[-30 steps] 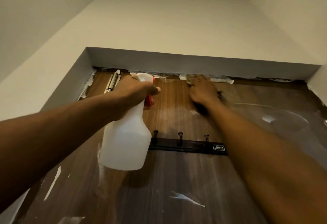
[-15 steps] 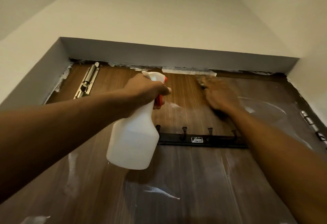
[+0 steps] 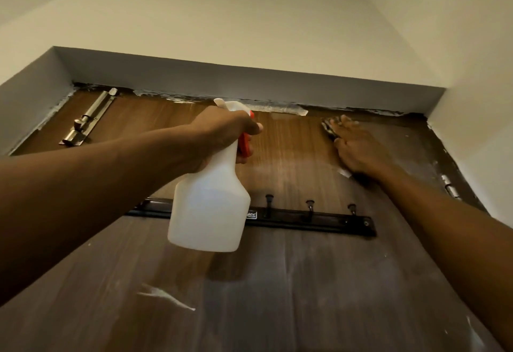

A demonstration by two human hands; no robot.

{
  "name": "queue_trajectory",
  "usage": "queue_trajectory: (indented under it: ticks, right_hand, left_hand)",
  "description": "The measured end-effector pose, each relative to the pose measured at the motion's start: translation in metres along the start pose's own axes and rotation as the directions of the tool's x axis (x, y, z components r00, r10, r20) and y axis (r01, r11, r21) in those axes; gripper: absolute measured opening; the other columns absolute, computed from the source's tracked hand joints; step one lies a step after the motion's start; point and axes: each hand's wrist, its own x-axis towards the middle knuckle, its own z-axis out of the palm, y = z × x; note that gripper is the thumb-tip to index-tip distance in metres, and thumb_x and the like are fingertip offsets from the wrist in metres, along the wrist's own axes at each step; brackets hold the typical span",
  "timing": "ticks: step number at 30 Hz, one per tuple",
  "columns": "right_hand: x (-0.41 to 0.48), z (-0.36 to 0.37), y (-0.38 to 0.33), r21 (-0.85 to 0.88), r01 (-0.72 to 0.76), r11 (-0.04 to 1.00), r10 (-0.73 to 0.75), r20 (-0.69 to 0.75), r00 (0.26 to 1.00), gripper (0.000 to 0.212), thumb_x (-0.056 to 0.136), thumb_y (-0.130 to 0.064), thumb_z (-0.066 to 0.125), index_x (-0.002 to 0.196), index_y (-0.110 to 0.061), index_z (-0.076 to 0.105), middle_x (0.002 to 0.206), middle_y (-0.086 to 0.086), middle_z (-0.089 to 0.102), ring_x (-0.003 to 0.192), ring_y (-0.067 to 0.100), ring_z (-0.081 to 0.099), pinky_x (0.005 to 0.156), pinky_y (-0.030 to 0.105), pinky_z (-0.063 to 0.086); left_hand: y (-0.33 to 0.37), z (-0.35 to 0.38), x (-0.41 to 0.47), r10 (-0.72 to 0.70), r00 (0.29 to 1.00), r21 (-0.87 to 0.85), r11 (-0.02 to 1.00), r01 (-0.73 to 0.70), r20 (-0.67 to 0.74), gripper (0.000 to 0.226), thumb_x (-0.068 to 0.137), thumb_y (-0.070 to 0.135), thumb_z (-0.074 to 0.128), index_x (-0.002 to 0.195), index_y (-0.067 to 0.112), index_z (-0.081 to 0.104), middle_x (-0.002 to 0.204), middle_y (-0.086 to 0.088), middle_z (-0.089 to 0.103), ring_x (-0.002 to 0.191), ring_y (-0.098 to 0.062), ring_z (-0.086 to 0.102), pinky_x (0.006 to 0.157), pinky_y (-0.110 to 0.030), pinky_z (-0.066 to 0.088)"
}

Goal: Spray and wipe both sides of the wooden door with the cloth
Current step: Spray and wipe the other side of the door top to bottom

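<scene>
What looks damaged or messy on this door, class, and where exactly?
Along the top edge of the wooden door, a ragged whitish strip of tape or film clings where door meets frame, torn at both ends. White smears mark the lower panel. The hook rail and bolt latch look intact.

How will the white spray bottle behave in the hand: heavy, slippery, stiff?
The spray bottle looks translucent with no clear liquid line, so probably light. The left hand holds its narrow neck; the plastic seems fairly stiff, perhaps slippery if wet.
</scene>
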Motion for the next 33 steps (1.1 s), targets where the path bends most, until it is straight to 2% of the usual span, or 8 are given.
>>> queue_trajectory:
  ticks: [4, 12, 18, 21, 25, 29, 31, 33]
  right_hand:
    - [0.044, 0.009, -0.015, 0.012, -0.041, 0.999, 0.042, -0.046, 0.998, 0.058, 0.099, -0.04, 0.022, 0.156, -0.03, 0.028, 0.165, 0.002, 0.022, 0.152, 0.028, 0.017, 0.123, 0.052, 0.017]
    - [-0.003, 0.0, -0.026, 0.02, 0.354, 0.935, -0.355, 0.016, 0.935, 0.05, 0.108, -0.038, 0.031, 0.156, -0.041, 0.019, 0.167, -0.009, 0.008, 0.154, 0.014, 0.002, 0.12, 0.03, -0.003]
    - [0.0, -0.001, 0.078, 0.015, 0.048, 0.999, -0.046, -0.064, 0.997, 0.052, 0.107, -0.04, 0.027, 0.158, -0.034, 0.021, 0.167, -0.001, 0.012, 0.154, 0.022, 0.01, 0.125, 0.046, 0.01]
    - [0.036, 0.004, 0.075, 0.048, -0.108, 0.993, 0.11, -0.041, 0.993, 0.054, 0.105, -0.038, 0.023, 0.158, -0.033, 0.021, 0.168, 0.001, 0.013, 0.154, 0.026, 0.009, 0.124, 0.051, 0.011]
    - [0.029, 0.005, 0.03, 0.046, 0.1, 0.994, -0.097, -0.062, 0.993, 0.049, 0.107, -0.038, 0.027, 0.156, -0.034, 0.028, 0.167, -0.004, 0.015, 0.154, 0.021, 0.009, 0.125, 0.045, 0.007]
    - [-0.026, 0.0, 0.061, 0.054, 0.262, 0.964, -0.261, -0.022, 0.965, 0.05, 0.107, -0.041, 0.03, 0.156, -0.038, 0.023, 0.167, -0.009, 0.011, 0.154, 0.015, 0.006, 0.123, 0.042, 0.007]
    - [-0.032, -0.002, 0.105, 0.074, 0.236, 0.969, -0.228, -0.104, 0.968, 0.047, 0.106, -0.037, 0.032, 0.153, -0.038, 0.033, 0.163, -0.008, 0.025, 0.151, 0.014, 0.019, 0.124, 0.044, 0.016]
    - [-0.021, -0.005, 0.145, 0.084, 0.048, 0.995, -0.033, -0.162, 0.986, 0.047, 0.105, -0.033, 0.03, 0.151, -0.032, 0.04, 0.161, -0.001, 0.034, 0.148, 0.02, 0.029, 0.122, 0.045, 0.023]
  left_hand:
    - [0.003, 0.023, 0.003, 0.006, 0.999, 0.016, 1.0, -0.005, -0.033, 0.057, 0.076, 0.033, 0.072, 0.122, 0.011, 0.047, 0.098, -0.016, 0.067, 0.077, -0.027, 0.07, 0.054, -0.03, 0.055]
    - [0.031, 0.073, 0.009, 0.03, 0.998, -0.009, 0.999, -0.031, -0.052, 0.05, 0.075, 0.033, 0.072, 0.116, 0.011, 0.053, 0.093, -0.015, 0.069, 0.075, -0.027, 0.071, 0.058, -0.033, 0.057]
    - [0.035, 0.113, 0.001, 0.071, 0.997, 0.003, 0.997, -0.071, -0.004, 0.047, 0.079, 0.034, 0.07, 0.113, 0.007, 0.054, 0.088, -0.014, 0.071, 0.07, -0.025, 0.071, 0.055, -0.03, 0.056]
    - [0.037, 0.127, 0.002, 0.085, 0.996, 0.005, 0.996, -0.085, 0.003, 0.049, 0.079, 0.034, 0.07, 0.116, 0.007, 0.052, 0.091, -0.015, 0.07, 0.069, -0.023, 0.07, 0.05, -0.026, 0.053]
    - [0.042, 0.147, 0.006, 0.063, 0.998, -0.012, 0.998, -0.063, -0.001, 0.052, 0.077, 0.037, 0.07, 0.118, 0.011, 0.051, 0.095, -0.014, 0.069, 0.076, -0.026, 0.071, 0.059, -0.032, 0.057]
    - [0.038, 0.167, 0.0, 0.041, 0.999, -0.05, 0.998, -0.039, 0.029, 0.055, 0.075, 0.035, 0.071, 0.119, 0.01, 0.05, 0.097, -0.016, 0.068, 0.077, -0.03, 0.071, 0.06, -0.034, 0.058]
    - [0.035, 0.175, -0.006, 0.045, 0.997, -0.069, 0.997, -0.04, 0.059, 0.055, 0.076, 0.033, 0.072, 0.12, 0.01, 0.048, 0.098, -0.018, 0.068, 0.079, -0.031, 0.071, 0.065, -0.036, 0.059]
    - [0.033, 0.18, -0.013, 0.034, 0.996, -0.074, 0.997, -0.027, 0.085, 0.058, 0.076, 0.033, 0.072, 0.122, 0.011, 0.046, 0.1, -0.018, 0.067, 0.081, -0.03, 0.071, 0.066, -0.037, 0.059]
